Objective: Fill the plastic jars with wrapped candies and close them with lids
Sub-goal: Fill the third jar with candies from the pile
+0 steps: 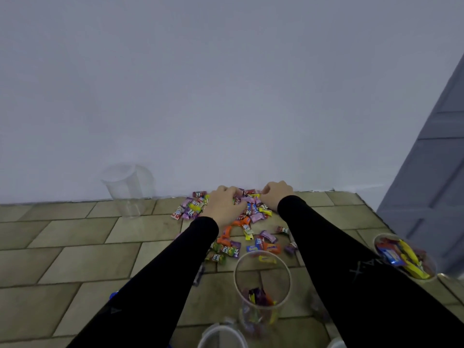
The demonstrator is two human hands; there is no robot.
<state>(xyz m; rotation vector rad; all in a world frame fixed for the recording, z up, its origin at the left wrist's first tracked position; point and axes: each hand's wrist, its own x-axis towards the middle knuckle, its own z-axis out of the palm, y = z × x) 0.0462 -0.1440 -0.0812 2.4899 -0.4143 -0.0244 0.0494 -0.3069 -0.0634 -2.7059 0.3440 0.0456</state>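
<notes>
- Wrapped candies (pixel 247 217) lie in a bright pile on the tiled floor (pixel 75 247), close to the white wall (pixel 226 96).
- Left hand (pixel 223 203) rests on the far left part of the pile, its grip curled down around some candies.
- Right hand (pixel 276 197) rests on the far right part of the pile, its grip also curled over candies.
- Both arms wear black sleeves (pixel 351 259).
- An open jar (pixel 262 290) stands just on the near side of the pile, with a few candies at its bottom.
- A fuller jar (pixel 405 257) stands well to the right of the pile.
- An empty clear jar (pixel 128 189) stands left of the pile, by the wall.
- A white lid (pixel 221 335) lies at the near edge, well apart from the pile.
</notes>
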